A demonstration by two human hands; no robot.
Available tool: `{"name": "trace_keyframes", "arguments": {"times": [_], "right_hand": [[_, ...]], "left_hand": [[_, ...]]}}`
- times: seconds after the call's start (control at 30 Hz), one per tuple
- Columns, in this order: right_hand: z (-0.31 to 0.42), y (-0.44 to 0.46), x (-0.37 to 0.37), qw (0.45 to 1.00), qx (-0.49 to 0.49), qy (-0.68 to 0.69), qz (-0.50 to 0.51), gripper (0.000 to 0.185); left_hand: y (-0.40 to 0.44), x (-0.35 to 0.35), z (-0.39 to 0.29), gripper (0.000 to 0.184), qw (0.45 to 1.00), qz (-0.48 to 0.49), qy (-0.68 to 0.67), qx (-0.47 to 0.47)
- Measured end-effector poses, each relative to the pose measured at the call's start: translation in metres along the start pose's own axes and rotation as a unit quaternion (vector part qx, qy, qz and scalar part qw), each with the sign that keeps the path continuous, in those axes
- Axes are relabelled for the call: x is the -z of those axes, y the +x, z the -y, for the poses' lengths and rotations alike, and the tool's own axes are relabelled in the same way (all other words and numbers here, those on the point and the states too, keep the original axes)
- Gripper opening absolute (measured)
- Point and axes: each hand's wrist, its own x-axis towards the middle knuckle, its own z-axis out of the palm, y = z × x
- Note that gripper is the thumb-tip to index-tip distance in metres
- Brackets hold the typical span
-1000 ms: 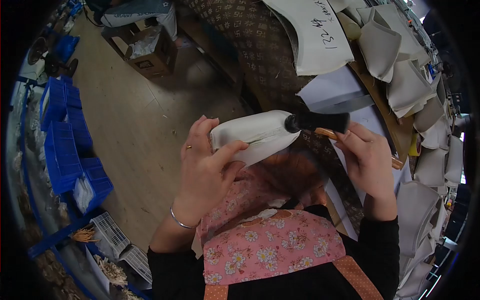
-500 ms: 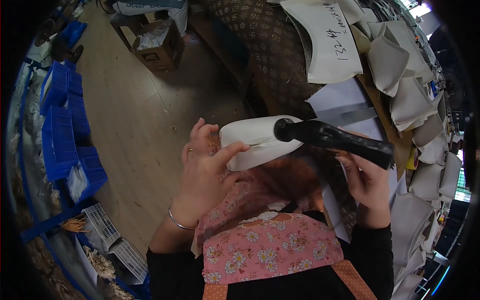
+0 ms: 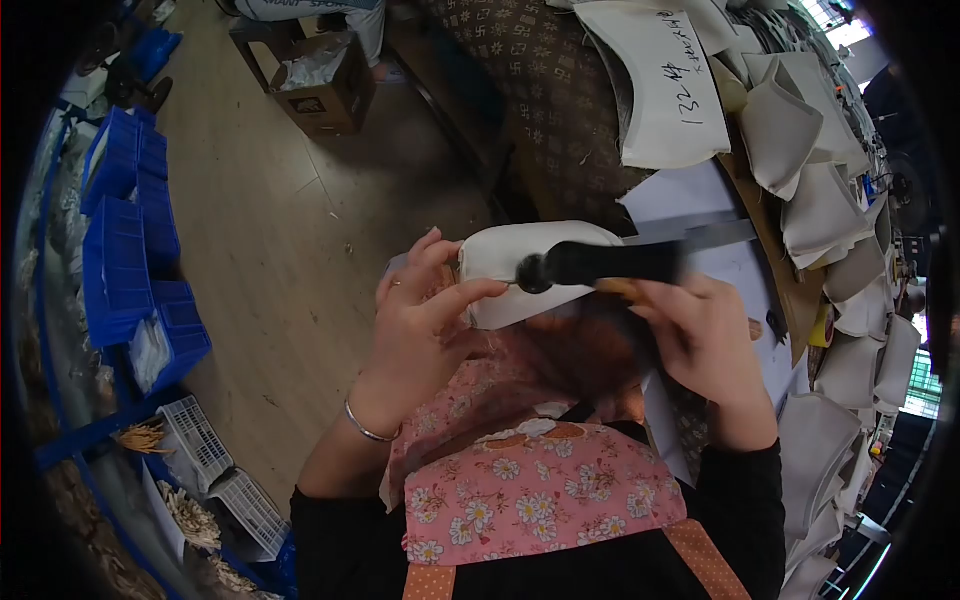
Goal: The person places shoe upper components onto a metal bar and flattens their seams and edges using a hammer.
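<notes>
A smooth white leather-like piece (image 3: 545,238) with rounded corners lies in front of my body, above the pink floral apron. My left hand (image 3: 420,315) grips its left end, the index finger stretched along its surface. In my right hand (image 3: 705,335) is a black hammer (image 3: 610,263), slightly blurred. Its round end hangs over the middle of the white piece, close to my left fingertip; whether it touches cannot be told. The hammer covers part of the piece, and what supports the piece underneath is hidden.
A patterned dark cloth (image 3: 530,100) covers the bench ahead, with a marked white panel (image 3: 655,90) on it. Stacked pale pieces (image 3: 785,130) line the right. Blue bins (image 3: 120,265) and white baskets (image 3: 195,440) stand left. A cardboard box (image 3: 325,100) sits near another person's leg (image 3: 365,35).
The hammer has swung left and its round end is now nearer my left fingertip. My right hand has moved slightly up and left. The white piece has shifted a little right.
</notes>
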Motion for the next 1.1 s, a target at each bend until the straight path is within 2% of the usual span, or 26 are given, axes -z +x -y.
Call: {"name": "trace_keyframes", "arguments": {"times": [0.07,0.13,0.17,0.23,0.27,0.3,0.37,0.43,0.5,0.57,0.63,0.7,0.77,0.8,0.9,0.93,1.07,1.1], "right_hand": [[0.0,0.004,-0.001,0.999,-0.023,0.024,0.003,0.042],[0.002,0.006,0.011,0.997,0.028,-0.046,-0.059,0.046],[0.003,0.002,0.009,0.997,0.029,-0.047,-0.054,0.046],[0.001,-0.012,-0.004,0.989,0.034,0.082,-0.122,0.051],[-0.002,-0.016,-0.019,0.983,0.024,0.126,-0.132,0.044],[0.004,-0.009,-0.014,0.983,0.026,0.124,-0.133,0.044],[0.015,0.007,-0.001,1.0,-0.022,0.007,0.012,0.034],[0.009,0.0,0.0,1.0,-0.006,-0.003,0.006,0.038],[0.008,-0.003,-0.007,0.981,0.06,0.072,-0.173,0.055],[0.015,0.003,-0.009,0.976,0.044,0.12,-0.178,0.06],[0.018,0.012,-0.003,0.999,0.005,-0.013,0.046,0.056],[0.018,0.012,0.0,0.999,-0.02,0.003,0.051,0.052],[0.018,0.009,0.003,0.99,0.069,0.097,-0.078,0.045],[0.026,0.006,0.003,0.99,0.054,0.094,-0.093,0.04],[0.019,0.013,-0.009,0.992,0.085,0.093,-0.031,0.044],[0.025,0.02,-0.006,0.998,0.051,-0.01,0.037,0.053],[0.025,0.023,-0.001,0.997,0.067,-0.029,0.021,0.06],[0.025,0.024,-0.004,0.995,0.095,0.03,-0.013,0.062]], "left_hand": [[-0.001,0.001,0.002,0.062,1.0,0.002,-0.005,-0.001],[-0.002,0.001,0.007,0.062,1.0,-0.001,-0.012,0.006],[-0.003,0.0,0.009,0.062,1.0,-0.01,-0.023,-0.001],[-0.004,-0.003,0.012,0.063,0.999,-0.018,-0.038,-0.006],[-0.004,-0.005,0.013,0.062,0.999,-0.026,-0.043,-0.014],[-0.003,-0.004,0.015,0.061,0.998,-0.034,-0.046,-0.023],[-0.002,-0.004,0.014,0.057,0.998,-0.035,-0.048,-0.026],[-0.003,-0.004,0.015,0.054,0.998,-0.038,-0.052,-0.022],[-0.004,-0.005,0.015,0.056,0.994,-0.041,-0.1,-0.007],[-0.004,-0.005,0.015,0.061,0.994,-0.038,-0.103,-0.005],[-0.004,-0.007,0.016,0.067,0.994,-0.035,-0.102,-0.005],[-0.006,-0.011,0.018,0.079,0.987,-0.049,-0.154,0.005],[-0.003,-0.009,0.018,0.08,0.987,-0.044,-0.156,0.004],[-0.003,-0.01,0.017,0.081,0.986,-0.036,-0.16,0.001],[-0.006,-0.013,0.016,0.084,0.985,-0.048,-0.168,0.012],[-0.006,-0.014,0.016,0.084,0.985,-0.048,-0.167,0.01],[-0.007,-0.016,0.017,0.075,0.98,-0.06,-0.189,0.016],[-0.007,-0.017,0.016,0.07,0.979,-0.062,-0.193,0.021]]}}
